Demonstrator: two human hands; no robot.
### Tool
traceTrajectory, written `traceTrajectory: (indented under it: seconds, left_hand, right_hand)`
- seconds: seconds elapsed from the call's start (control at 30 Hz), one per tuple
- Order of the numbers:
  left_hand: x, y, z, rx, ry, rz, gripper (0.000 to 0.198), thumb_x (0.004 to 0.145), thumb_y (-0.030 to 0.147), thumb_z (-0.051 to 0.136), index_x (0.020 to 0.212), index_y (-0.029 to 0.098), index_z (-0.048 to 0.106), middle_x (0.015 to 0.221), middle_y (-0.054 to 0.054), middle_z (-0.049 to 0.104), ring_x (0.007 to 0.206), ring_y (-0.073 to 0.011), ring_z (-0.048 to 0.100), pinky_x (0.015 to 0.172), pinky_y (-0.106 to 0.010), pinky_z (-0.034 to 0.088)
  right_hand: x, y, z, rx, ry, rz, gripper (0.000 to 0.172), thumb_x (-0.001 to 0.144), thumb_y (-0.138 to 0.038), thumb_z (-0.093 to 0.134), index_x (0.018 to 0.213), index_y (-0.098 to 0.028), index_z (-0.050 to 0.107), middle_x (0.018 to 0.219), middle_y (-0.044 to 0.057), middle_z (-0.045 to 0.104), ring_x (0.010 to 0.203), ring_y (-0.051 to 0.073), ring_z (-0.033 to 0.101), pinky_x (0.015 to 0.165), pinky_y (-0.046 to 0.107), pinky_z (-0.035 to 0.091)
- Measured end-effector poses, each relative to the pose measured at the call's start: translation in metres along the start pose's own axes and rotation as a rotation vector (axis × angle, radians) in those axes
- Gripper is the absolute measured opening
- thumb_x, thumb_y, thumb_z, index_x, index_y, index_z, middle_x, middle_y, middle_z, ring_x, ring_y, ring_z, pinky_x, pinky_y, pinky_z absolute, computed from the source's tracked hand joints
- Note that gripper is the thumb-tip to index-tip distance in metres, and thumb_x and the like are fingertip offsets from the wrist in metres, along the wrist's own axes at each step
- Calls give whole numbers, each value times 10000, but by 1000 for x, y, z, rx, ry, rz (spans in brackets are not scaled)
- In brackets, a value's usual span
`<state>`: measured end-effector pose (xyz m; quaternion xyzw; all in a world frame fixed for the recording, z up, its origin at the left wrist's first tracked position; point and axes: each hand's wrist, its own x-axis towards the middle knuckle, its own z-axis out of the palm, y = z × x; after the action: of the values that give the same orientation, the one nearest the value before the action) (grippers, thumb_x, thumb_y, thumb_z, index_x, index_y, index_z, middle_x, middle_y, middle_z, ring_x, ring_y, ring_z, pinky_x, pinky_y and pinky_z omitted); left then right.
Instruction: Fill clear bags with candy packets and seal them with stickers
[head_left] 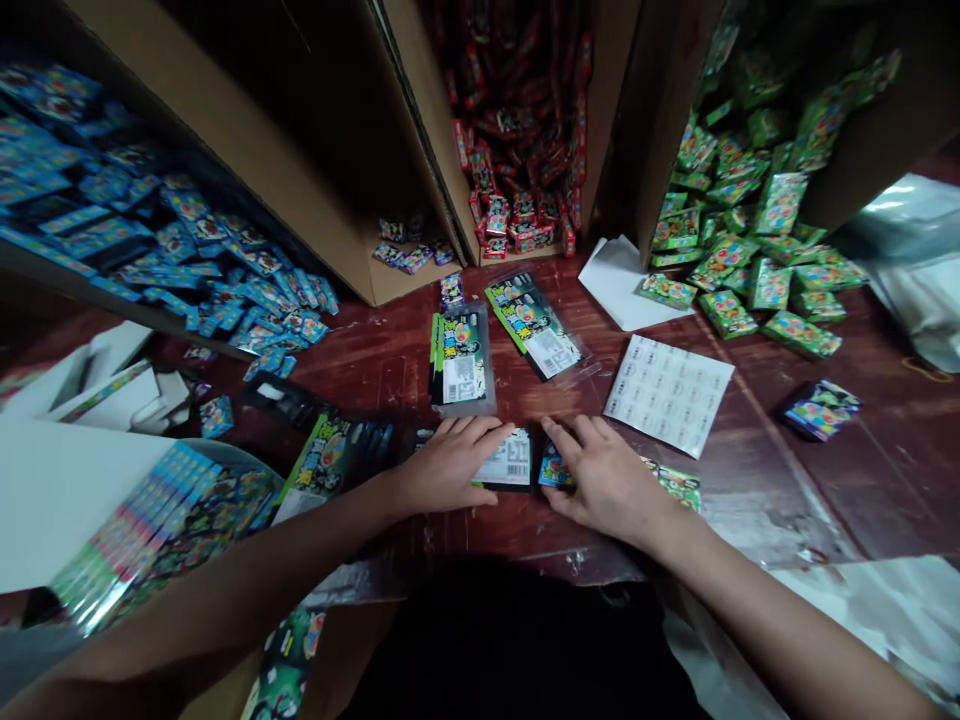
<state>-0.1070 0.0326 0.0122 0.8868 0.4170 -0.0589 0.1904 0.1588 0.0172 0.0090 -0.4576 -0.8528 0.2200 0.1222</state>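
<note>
My left hand (456, 462) is closed over a flat black-and-green packet (514, 460) with a white barcode label, fingers along its far edge and thumb at its near edge. Just right of it, my right hand (604, 475) grips a row of small boxes (553, 468); the blue end shows at the fingertips and green printing shows past the wrist side. Its palm hides the middle of the row. A narrow gap separates packet and boxes. Beyond the hands lie two more groups of packets, one upright (461, 360) and one slanted (536, 325).
Cardboard cartons at the back hold blue boxes (180, 230), red boxes (525, 200) and green boxes (750, 230), some spilling out. A white printed sheet (670, 393) lies right of centre. A dark small box (821, 408) sits farther right. Wrapped box rows (142, 530) lie left.
</note>
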Motion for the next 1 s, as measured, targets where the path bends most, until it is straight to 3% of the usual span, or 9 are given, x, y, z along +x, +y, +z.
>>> traceTrajectory:
  seconds: [0.17,0.3,0.43,0.57,0.77,0.87,1.0]
  left_hand:
    - [-4,7,9,-102,66,-27,1015,730,478,812,1541,195,271,1500,-156,416,1360,-344,402,1126,-491,328]
    - [-6,10,11,-233,129,-15,1016,731,426,809,1550,209,249,1496,-149,391,1393,-331,366,1167,-497,317]
    - [-14,7,3,-383,121,6,1044,724,385,809,1565,250,206,1516,-130,329,1423,-311,344,1188,-471,330]
    - [-17,7,-5,-433,77,53,1094,701,355,826,1575,254,176,1522,-133,306,1433,-312,332,1194,-474,331]
    - [-12,19,-5,-300,145,101,980,743,356,791,1552,213,257,1471,-132,395,1379,-307,377,1182,-467,339]
    - [-11,24,-5,-187,173,95,876,798,349,743,1538,203,297,1441,-129,442,1338,-313,400,1174,-493,331]
    - [-10,24,-6,-183,126,134,911,792,382,753,1548,210,274,1458,-125,432,1363,-315,376,1186,-483,318]
  right_hand:
    - [-12,13,-1,374,193,-76,828,792,-216,646,1514,-208,240,1450,144,399,1385,292,395,1169,456,375]
    - [-25,21,8,401,110,-148,752,857,-254,648,1493,-228,249,1509,140,390,1448,293,340,1226,531,265]
    - [-40,29,1,373,8,-140,879,895,-395,668,1563,-251,114,1588,137,338,1478,325,309,1237,632,46]
    - [-45,35,-10,434,-84,-165,905,871,-436,704,1558,-284,135,1610,109,312,1510,315,234,1237,629,59]
    - [-37,29,-11,248,27,-159,761,817,-343,721,1453,-238,315,1431,147,473,1388,326,409,1220,639,102]
    - [-37,27,-10,124,15,-140,719,807,-310,709,1427,-228,354,1351,137,521,1325,327,459,1204,667,41]
    - [-40,33,-14,159,-15,-143,717,821,-356,714,1426,-249,345,1369,120,520,1318,318,467,1205,656,66]
